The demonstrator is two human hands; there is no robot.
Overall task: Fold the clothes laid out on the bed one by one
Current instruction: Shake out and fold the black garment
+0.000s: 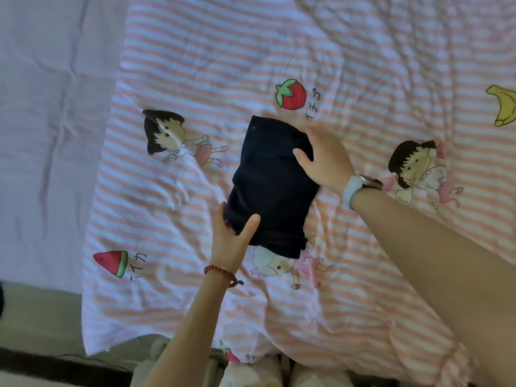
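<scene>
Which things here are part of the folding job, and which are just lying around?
Part of the job:
- dark folded garment, lying on the quilt
- left hand, gripping its near corner
- right hand, thumb on top at its far right edge

Just there:
- striped cartoon quilt
- pale sheet beside it
- watch and bead bracelet on the wrists

A dark navy garment (pixel 272 185) lies folded into a compact rectangle (several layers thick, edges showing at its near end) on the bed. It sits slightly tilted, long axis running away from the viewer.
</scene>
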